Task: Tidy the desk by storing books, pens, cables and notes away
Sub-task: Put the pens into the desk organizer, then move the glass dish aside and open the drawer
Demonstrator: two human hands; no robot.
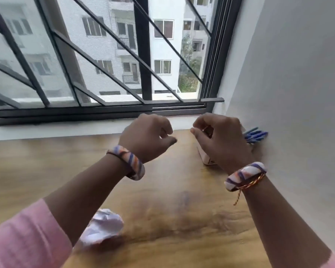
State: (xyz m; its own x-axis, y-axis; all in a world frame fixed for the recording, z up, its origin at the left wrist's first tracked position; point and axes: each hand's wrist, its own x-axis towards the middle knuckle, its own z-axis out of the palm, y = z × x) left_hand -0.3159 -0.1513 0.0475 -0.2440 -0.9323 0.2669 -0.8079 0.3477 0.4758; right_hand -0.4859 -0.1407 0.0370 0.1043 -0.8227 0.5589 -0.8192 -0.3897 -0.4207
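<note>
Starting nearest, we see a crumpled note [104, 224] lying loose on the desk [46, 171]. Farther on, our left hand [146, 138] curls on nothing; whether our right hand [220, 140] grips anything, we cannot tell. Pens [256, 134] sit in the wall corner. We judge the note comes next, with open room leftward.

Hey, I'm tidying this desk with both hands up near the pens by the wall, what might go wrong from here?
1. The blue pens lie right behind your right hand, which hides part of a small box; a blind move could knock either one.
2. The crumpled paper sits under your left forearm, out of your focus; the pink sleeve might sweep it off the desk.
</note>
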